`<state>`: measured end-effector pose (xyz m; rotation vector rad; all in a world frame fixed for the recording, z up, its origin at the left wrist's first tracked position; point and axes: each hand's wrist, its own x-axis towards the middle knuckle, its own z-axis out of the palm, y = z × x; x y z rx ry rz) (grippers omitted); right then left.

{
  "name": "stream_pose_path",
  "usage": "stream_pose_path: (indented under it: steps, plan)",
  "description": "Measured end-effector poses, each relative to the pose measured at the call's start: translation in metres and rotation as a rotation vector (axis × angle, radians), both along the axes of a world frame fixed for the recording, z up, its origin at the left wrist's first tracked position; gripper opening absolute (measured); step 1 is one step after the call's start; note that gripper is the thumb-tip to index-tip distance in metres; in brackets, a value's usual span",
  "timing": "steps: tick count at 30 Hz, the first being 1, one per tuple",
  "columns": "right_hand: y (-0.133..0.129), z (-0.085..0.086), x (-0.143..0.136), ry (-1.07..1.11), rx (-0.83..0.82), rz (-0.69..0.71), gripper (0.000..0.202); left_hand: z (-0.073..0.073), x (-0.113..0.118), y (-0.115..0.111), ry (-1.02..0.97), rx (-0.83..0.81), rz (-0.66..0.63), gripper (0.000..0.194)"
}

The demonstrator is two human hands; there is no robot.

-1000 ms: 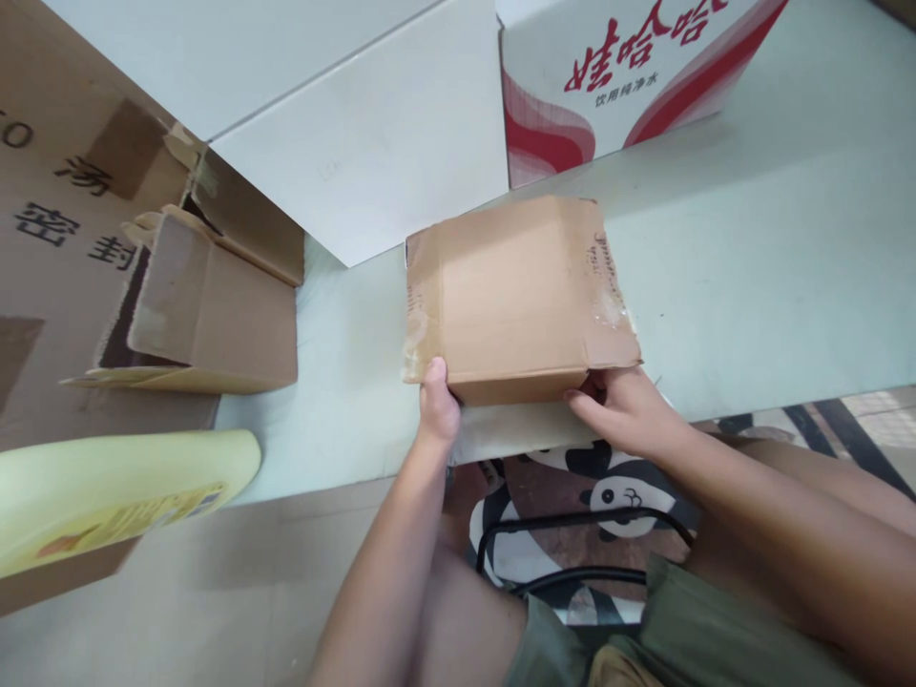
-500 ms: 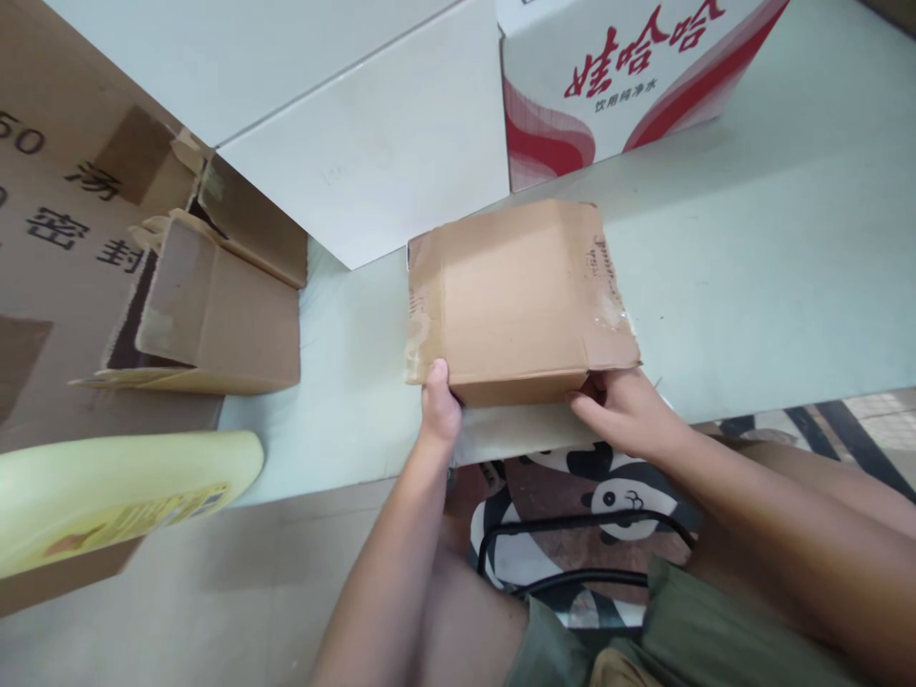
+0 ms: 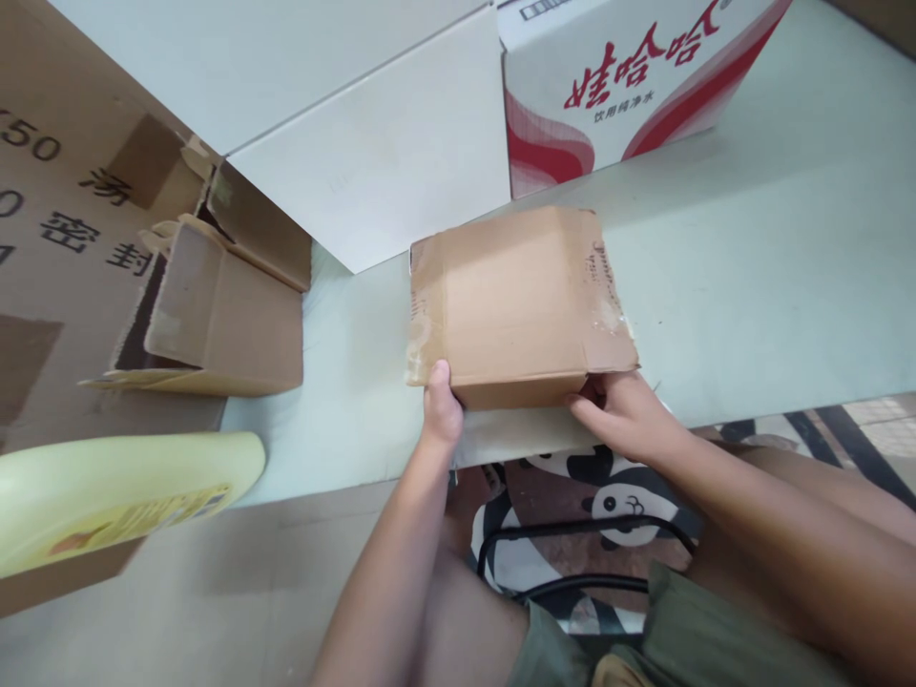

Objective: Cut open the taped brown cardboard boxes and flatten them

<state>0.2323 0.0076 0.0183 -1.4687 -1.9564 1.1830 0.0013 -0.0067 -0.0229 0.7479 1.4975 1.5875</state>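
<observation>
Presently | cardboard box (image 3: 511,296) over counter (image 3: 751,286), contact unclear | left hand (image 3: 442,415) pinches near-left corner | right hand (image 3: 622,410) grips near-right corner, fingertips hidden under flap (image 3: 610,345) | risk, judged: uneven pull might tear the worn flap

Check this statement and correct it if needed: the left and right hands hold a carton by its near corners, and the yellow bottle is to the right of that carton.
The side is wrong: the head view shows the yellow bottle to the left of the carton. The left hand and right hand do hold it by its near corners.
</observation>
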Motion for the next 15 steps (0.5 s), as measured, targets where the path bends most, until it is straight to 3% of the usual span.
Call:
stream_pose_path:
  steps: [15]
  plan:
    - [0.0006,-0.0016,0.0020,0.036,0.002,0.029,0.007,-0.0012,0.0001,0.0009,-0.006,-0.014,-0.014,0.062]
